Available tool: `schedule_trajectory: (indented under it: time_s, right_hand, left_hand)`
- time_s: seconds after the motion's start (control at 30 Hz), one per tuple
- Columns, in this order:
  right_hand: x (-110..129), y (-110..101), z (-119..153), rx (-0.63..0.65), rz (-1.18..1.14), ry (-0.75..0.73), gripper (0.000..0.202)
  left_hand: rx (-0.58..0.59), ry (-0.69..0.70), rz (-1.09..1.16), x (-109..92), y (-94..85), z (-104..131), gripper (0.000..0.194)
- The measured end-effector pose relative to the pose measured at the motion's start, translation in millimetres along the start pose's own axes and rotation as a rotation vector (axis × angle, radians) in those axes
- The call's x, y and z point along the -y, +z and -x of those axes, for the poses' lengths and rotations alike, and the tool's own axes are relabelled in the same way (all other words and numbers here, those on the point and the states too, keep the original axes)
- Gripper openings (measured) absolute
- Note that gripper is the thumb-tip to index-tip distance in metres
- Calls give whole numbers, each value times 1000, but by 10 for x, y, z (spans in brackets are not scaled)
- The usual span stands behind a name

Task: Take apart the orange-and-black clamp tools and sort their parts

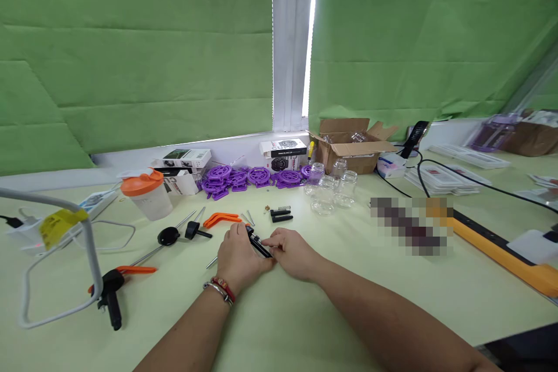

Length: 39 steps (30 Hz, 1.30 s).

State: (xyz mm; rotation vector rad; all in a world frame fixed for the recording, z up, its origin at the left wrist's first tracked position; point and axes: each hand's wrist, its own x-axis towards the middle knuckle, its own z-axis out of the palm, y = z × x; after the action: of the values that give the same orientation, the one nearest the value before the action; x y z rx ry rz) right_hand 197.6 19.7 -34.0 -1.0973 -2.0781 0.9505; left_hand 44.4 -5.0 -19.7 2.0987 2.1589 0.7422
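Note:
Near the middle of the table, my left hand is closed around a slim black part with some metal on it. The fingertips of my right hand pinch the near end of that same part. Much of it is hidden by my fingers. A thin metal rod sticks out beside my left hand. Just beyond my hands lie an orange lever-shaped piece, thin metal pins, and small black pieces with a coil spring.
To the left are a round black knob on a rod, a black-and-orange assembly, and an orange-lidded cup. Purple plastic parts, clear jars and an open cardboard box line the back. A yellow bar lies right.

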Motion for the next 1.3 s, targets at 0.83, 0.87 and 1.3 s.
schedule_trajectory:
  time_s: [0.83,0.87,1.3]
  right_hand:
    - [-103,-375,-45,212,70,134,34]
    - [-83,-434,-38,290,78,136,38]
    - [-103,-193,-263,145,362,-26,17]
  left_hand:
    - [133,-49,-39,35,-54,-46,79]
    - [141,-54,-46,33,-61,-48,80]
    - [167,-65,-89,35,-102,-7,84]
